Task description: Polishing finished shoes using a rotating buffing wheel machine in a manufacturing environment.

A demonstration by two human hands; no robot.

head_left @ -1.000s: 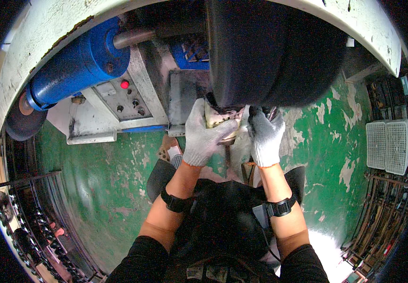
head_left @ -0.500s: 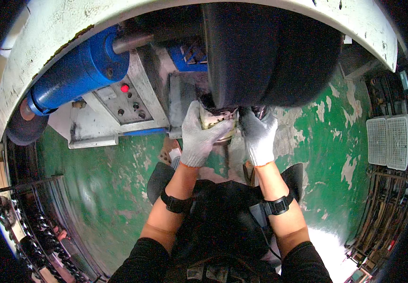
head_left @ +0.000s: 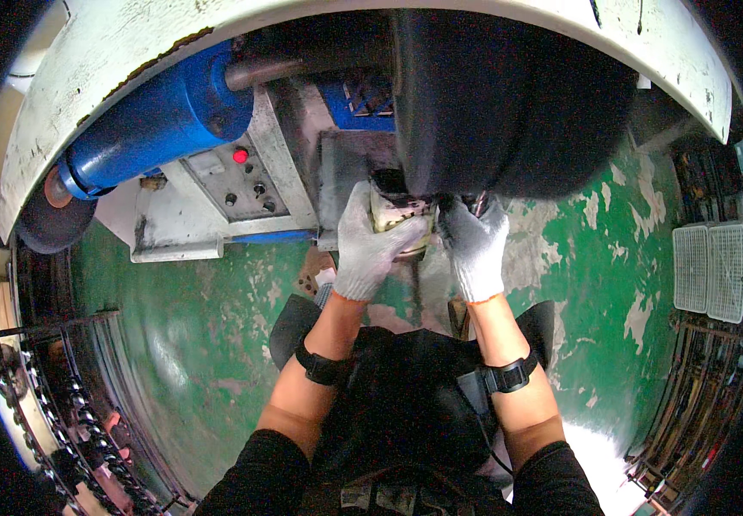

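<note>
In white knit work gloves, both my hands are close together under the big dark wheel [head_left: 509, 103]. My left hand [head_left: 365, 245] is closed round a cream-coloured piece with dark marks [head_left: 400, 215], thumb laid across its near side. What kind of piece it is cannot be made out. Its far end meets the wheel's lower edge, though contact is hard to confirm. My right hand [head_left: 476, 241], its glove stained dark at the fingers, grips at the right end, where something dark and shiny shows. The right fingertips are partly hidden by the wheel.
A pale curved hood [head_left: 303, 27] arches over the wheel. To the left are a blue motor housing [head_left: 156, 112], a smaller dark wheel [head_left: 55, 222] and a control panel with a red button [head_left: 240, 156]. White plastic baskets [head_left: 712, 270] and racks stand at the right.
The machine sits slightly further right in view, as my head has shifted. My hands keep the same grip beneath the wheel, with the piece moved very little.
</note>
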